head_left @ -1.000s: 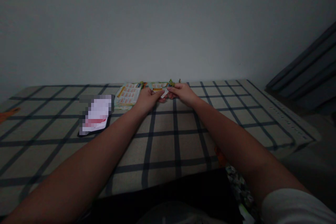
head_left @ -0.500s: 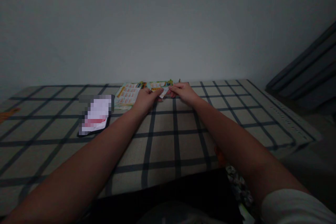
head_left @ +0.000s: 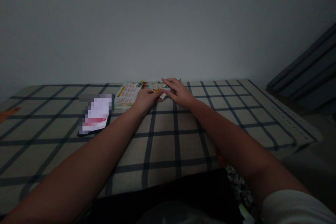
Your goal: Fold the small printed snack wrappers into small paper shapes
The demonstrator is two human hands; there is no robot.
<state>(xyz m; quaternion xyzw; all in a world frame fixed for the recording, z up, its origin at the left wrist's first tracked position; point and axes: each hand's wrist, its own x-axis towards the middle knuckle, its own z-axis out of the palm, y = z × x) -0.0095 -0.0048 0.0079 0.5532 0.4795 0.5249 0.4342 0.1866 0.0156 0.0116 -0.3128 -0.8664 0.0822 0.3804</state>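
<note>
At the back of the table, my left hand [head_left: 146, 98] pinches a small whitish printed paper piece [head_left: 163, 96] between thumb and fingers. My right hand [head_left: 180, 92] faces it from the other side, its fingers stretched out above and apart from the thumb. That thumb's tip is at the paper's right edge; whether it presses on it I cannot tell. Just behind the paper lies a colourful printed sheet [head_left: 158, 86], partly covered by my right fingers. A larger printed leaflet [head_left: 129, 92] with rows of small pictures rests left of my left hand.
A phone [head_left: 97, 113] with a lit, blurred screen lies left of my left forearm. The checked tablecloth [head_left: 162, 150] covers the table, which meets a pale wall [head_left: 168, 28]. Dark curtain folds [head_left: 309, 66] hang at the right. An orange patch [head_left: 9, 113] shows at the left edge.
My right hand has loosened its pinch on the paper, and its fingers have lifted and stretched out to the left. The left hand keeps its grip almost in place.
</note>
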